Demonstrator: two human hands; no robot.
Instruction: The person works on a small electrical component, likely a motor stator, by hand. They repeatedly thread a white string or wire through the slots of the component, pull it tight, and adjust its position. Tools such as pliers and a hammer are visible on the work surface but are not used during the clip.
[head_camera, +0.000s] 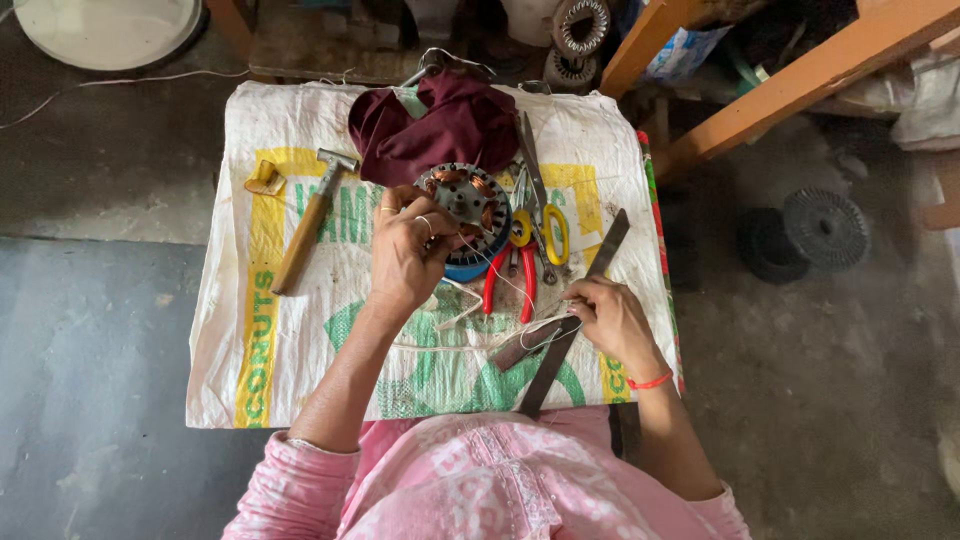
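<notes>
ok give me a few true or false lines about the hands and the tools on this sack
1. The left hand rests on the round motor part with copper coils. True.
2. The hammer lies to the right of the scissors. False: it lies to their left, near the sack's yellow stripe.
3. The right hand pinches a thin white thread. True.
4. The pliers have blue handles. False: the handles are red.
5. A dark red cloth sits at the far side of the sack. True.
</notes>
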